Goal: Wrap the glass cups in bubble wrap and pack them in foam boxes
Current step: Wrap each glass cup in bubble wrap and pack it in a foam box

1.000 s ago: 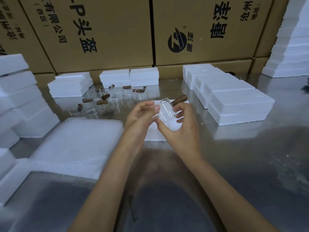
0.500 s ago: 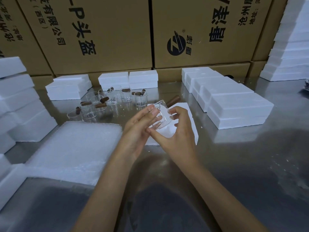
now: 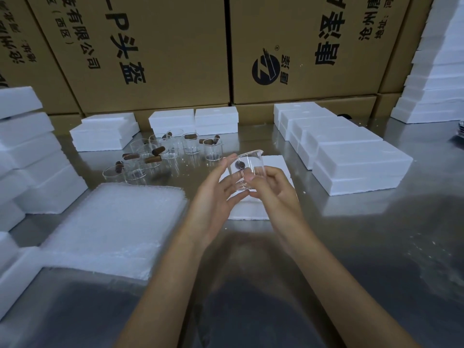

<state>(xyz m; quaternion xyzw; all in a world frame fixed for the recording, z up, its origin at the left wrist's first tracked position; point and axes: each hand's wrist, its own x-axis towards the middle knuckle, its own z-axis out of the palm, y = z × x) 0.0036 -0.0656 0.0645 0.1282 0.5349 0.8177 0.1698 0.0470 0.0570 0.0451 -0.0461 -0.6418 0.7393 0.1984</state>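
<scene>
arms come up from the bottom of my view over the shiny metal table. my left hand is under and beside the glass cup, with its fingers long and a bit spread, touching the cup's left side. my right hand has its fingers curled round the cup's right side, and the thumb presses on the front of the glass. so i hold the cup up in the air with both hands, tilted, just above a flat white foam piece that lies on the table. i see a small dark round spot through the glass, but i cannot tell what it is.

to the left of my hands lies a big pile of bubble wrap. a bit farther back stand more glass cups in a bunch, some with brown stubby handles sticking out. to the right, white foam boxes sit in a row, leaning on each other. more foam boxes are piled at the left edge, and some at the back. a tall white pile rises at the far right. behind it all are big brown cardboard boxes with black writing.
</scene>
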